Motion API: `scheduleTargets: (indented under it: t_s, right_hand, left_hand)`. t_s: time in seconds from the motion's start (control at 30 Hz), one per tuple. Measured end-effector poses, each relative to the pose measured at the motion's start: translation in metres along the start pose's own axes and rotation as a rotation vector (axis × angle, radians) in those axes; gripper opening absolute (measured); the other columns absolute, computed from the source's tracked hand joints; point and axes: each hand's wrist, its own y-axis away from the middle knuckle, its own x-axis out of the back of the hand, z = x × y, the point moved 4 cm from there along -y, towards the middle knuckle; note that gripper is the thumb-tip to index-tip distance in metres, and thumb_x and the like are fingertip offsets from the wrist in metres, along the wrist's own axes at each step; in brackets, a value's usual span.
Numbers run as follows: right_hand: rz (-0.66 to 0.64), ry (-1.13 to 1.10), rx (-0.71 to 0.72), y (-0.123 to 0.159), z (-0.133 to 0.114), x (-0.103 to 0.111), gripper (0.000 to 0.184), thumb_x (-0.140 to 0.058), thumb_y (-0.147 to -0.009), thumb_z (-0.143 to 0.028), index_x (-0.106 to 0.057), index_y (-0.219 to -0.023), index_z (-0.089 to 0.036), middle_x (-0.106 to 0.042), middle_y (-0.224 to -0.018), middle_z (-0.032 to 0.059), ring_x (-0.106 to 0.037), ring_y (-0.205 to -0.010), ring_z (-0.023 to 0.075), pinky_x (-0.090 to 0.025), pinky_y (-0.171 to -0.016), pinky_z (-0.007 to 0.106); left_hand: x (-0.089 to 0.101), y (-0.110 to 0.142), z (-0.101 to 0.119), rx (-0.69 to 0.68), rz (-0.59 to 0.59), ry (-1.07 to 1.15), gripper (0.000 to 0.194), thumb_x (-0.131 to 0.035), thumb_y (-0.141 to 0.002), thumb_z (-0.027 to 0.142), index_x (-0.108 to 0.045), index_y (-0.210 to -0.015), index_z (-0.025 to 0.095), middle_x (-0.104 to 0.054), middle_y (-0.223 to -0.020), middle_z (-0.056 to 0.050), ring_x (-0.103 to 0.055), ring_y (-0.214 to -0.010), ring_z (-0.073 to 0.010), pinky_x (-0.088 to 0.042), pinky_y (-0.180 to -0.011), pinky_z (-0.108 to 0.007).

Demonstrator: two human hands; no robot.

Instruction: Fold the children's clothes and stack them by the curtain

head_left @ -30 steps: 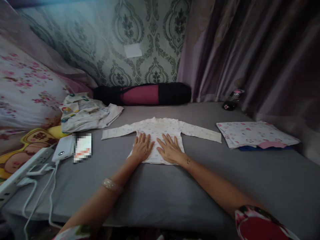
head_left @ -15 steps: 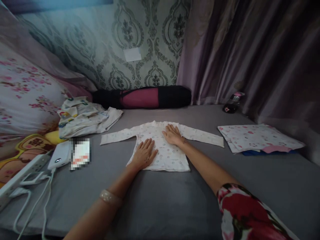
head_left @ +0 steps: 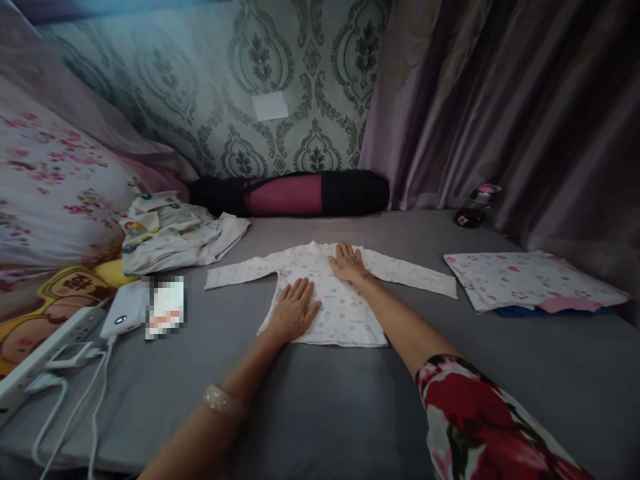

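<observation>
A small white long-sleeved shirt (head_left: 345,313) with a faint print lies spread on a grey sheet (head_left: 320,413), both sleeves stretched out sideways. My left hand (head_left: 295,310) rests flat on the shirt's left lower half, its fingers extended. Higher up, near the right shoulder, my right hand (head_left: 347,263) lies palm down on the fabric with its fingers stretched out. Neither hand grips the cloth.
Rumpled printed clothes (head_left: 175,233) lie at the back left. A folded printed stack (head_left: 530,277) sits at the right. Power strip (head_left: 55,353), white power bank (head_left: 123,310) and cables occupy the left edge. A black and pink roll (head_left: 285,195) and a dark bottle (head_left: 475,207) stand behind.
The view has shifted slightly, so the scene sits a little further right. Both hands still lie flat on the shirt, in nearly the same places on it.
</observation>
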Motion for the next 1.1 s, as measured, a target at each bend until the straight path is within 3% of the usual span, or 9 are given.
scheduleTargets:
  t_s: [0.1,0.27,0.4,0.67,0.8,0.87,0.97,1.1]
  right_hand:
    - [0.022,0.013,0.035,0.002,-0.013,0.005,0.062,-0.022,-0.096,-0.040,-0.026,-0.147,-0.006,-0.018,-0.156,0.0158,-0.013,-0.142,0.0284,-0.009,-0.113,0.052]
    - [-0.009,-0.018,0.278,-0.003,-0.056,0.002,0.060,-0.021,-0.096,-0.038,-0.025,-0.148,-0.009,-0.019,-0.156,0.0101,-0.011,-0.144,0.0230,-0.004,-0.115,0.046]
    - [-0.048,-0.031,0.280,-0.018,-0.071,-0.008,0.060,-0.021,-0.097,-0.039,-0.027,-0.147,-0.006,-0.022,-0.155,0.0113,-0.012,-0.143,0.0227,-0.005,-0.115,0.045]
    - [0.007,-0.070,0.272,-0.027,-0.067,-0.019,0.059,-0.022,-0.097,-0.039,-0.028,-0.147,-0.007,-0.025,-0.154,0.0120,-0.016,-0.142,0.0239,-0.007,-0.115,0.046]
    - [-0.031,-0.142,0.269,-0.029,-0.066,-0.019,0.056,-0.027,-0.097,-0.037,-0.031,-0.146,-0.012,-0.024,-0.155,0.0111,-0.015,-0.143,0.0240,-0.007,-0.115,0.046]
    - [-0.025,-0.220,0.263,-0.028,-0.064,-0.014,0.052,-0.028,-0.097,-0.034,-0.034,-0.145,-0.014,-0.024,-0.155,0.0103,-0.015,-0.143,0.0230,-0.010,-0.115,0.044]
    - [0.087,-0.350,0.244,-0.021,-0.053,0.001,0.049,-0.032,-0.096,-0.027,-0.038,-0.142,-0.014,-0.032,-0.152,0.0092,-0.022,-0.141,0.0179,-0.018,-0.114,0.034]
    - [0.204,-0.449,0.062,-0.003,-0.012,0.028,0.048,-0.038,-0.090,-0.018,-0.045,-0.137,-0.011,-0.049,-0.140,0.0104,-0.044,-0.127,0.0150,-0.030,-0.106,0.023]
  left_hand:
    - [0.000,0.000,0.000,0.009,-0.007,-0.002,0.056,-0.029,-0.096,0.047,-0.042,-0.140,0.015,-0.041,-0.146,-0.014,-0.034,-0.137,-0.0274,-0.027,-0.112,-0.046]
    - [-0.002,-0.001,0.001,0.014,-0.046,-0.014,0.060,-0.027,-0.096,0.047,-0.039,-0.141,0.009,-0.037,-0.148,-0.016,-0.031,-0.139,-0.0280,-0.027,-0.112,-0.047]
    - [-0.002,-0.002,0.001,0.023,-0.069,-0.053,0.061,-0.026,-0.097,0.047,-0.038,-0.141,0.007,-0.036,-0.148,-0.016,-0.031,-0.139,-0.0276,-0.027,-0.113,-0.046]
    - [-0.003,-0.001,-0.001,0.008,-0.039,-0.047,0.059,-0.027,-0.096,0.047,-0.039,-0.141,0.009,-0.038,-0.148,-0.015,-0.032,-0.138,-0.0272,-0.028,-0.112,-0.046]
    - [-0.002,-0.002,-0.002,0.014,-0.064,-0.044,0.059,-0.028,-0.096,0.047,-0.039,-0.140,0.009,-0.037,-0.148,-0.015,-0.031,-0.139,-0.0266,-0.028,-0.113,-0.045]
    - [-0.001,-0.002,-0.002,0.020,-0.086,-0.049,0.060,-0.027,-0.096,0.047,-0.039,-0.140,0.009,-0.037,-0.148,-0.015,-0.031,-0.139,-0.0265,-0.027,-0.113,-0.045]
    - [-0.001,-0.002,-0.002,0.018,-0.102,-0.057,0.061,-0.026,-0.096,0.048,-0.039,-0.141,0.008,-0.037,-0.148,-0.015,-0.031,-0.139,-0.0269,-0.027,-0.113,-0.045]
    - [-0.002,-0.002,-0.002,0.021,-0.089,-0.057,0.060,-0.027,-0.095,0.047,-0.040,-0.140,0.009,-0.037,-0.148,-0.015,-0.032,-0.138,-0.0265,-0.026,-0.113,-0.045]
